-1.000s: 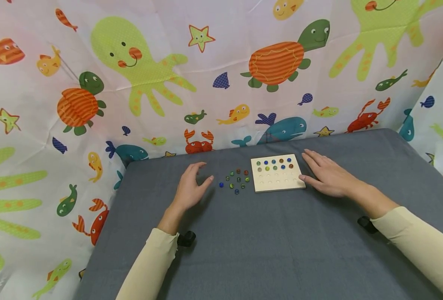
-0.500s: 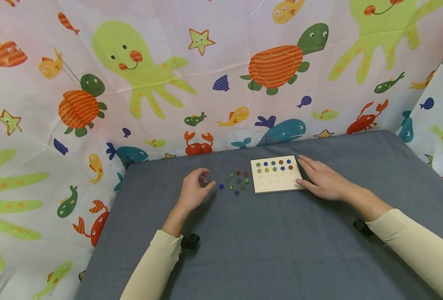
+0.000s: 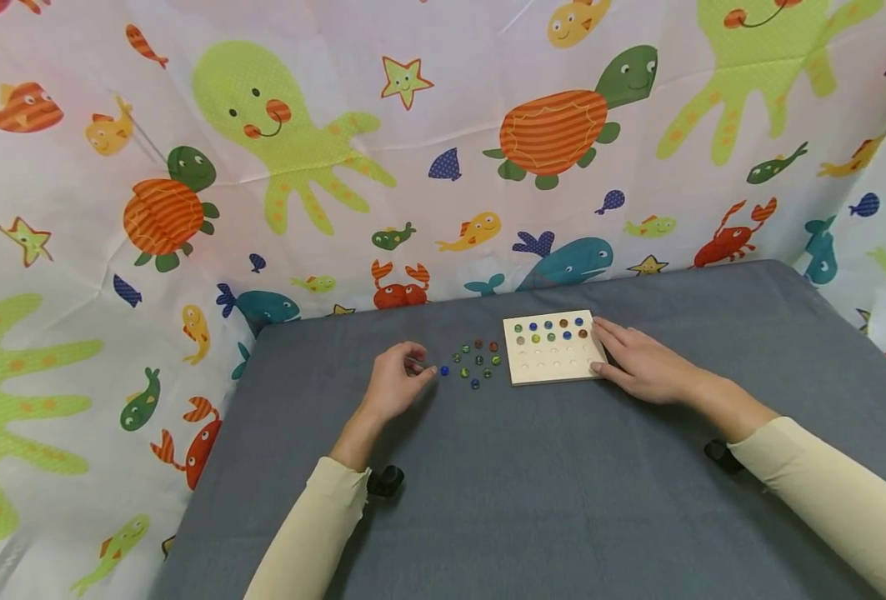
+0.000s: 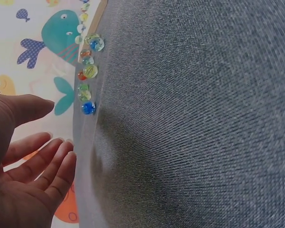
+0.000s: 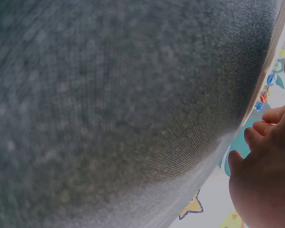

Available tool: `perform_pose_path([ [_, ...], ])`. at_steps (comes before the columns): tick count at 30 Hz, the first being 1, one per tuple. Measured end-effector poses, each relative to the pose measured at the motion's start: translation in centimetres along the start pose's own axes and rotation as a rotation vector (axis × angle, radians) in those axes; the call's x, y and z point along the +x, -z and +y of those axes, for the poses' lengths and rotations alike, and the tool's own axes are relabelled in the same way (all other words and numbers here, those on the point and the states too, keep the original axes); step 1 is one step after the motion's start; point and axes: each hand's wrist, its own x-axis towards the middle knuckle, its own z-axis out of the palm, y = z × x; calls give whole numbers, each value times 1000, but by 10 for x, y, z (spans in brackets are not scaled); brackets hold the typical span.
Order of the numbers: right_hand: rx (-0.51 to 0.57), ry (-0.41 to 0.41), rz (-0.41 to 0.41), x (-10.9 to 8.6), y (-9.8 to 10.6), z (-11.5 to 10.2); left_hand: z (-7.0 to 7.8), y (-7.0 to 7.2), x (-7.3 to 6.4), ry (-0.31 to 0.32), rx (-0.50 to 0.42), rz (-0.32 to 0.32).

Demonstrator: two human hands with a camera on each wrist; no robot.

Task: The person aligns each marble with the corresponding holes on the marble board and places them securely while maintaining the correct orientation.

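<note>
My left hand [image 3: 399,382] hovers just left of a loose blue glass marble [image 3: 445,371]. Its thumb and bent fingers [image 4: 61,178] stand apart in the left wrist view, with nothing between them. Beyond the blue one lie several more glass marbles [image 3: 479,360], green, red and blue, loosely grouped on the cloth. A pale wooden board [image 3: 540,364] with rows of round hollows lies to their right. Marbles fill its two far rows; the two near rows show bare hollows. Against the board's right edge rests my right hand [image 3: 648,367], fingers fairly straight, thumb on the near right corner.
Dark grey cloth [image 3: 533,483] covers the table. Behind it and at both sides hangs a white curtain [image 3: 458,83] printed with sea animals. Small black devices sit at the left wrist [image 3: 386,481] and the right wrist [image 3: 723,456].
My left hand has moved right, close to the blue marble, and its fingers have bent more. My right hand has slid slightly left, onto the board's edge. The marbles keep their places.
</note>
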Motion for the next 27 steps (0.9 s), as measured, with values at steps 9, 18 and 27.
perform_pose_path([
  [9, 0, 4, -33, -3, -2, -1, -2, -7, 2, 6, 9, -28],
  [18, 1, 14, -49, -3, -2, -2, -2, -12, 4, 28, 36, -69],
  [27, 19, 64, 2, -2, -7, 3, -2, -15, 8, 22, 54, -96],
])
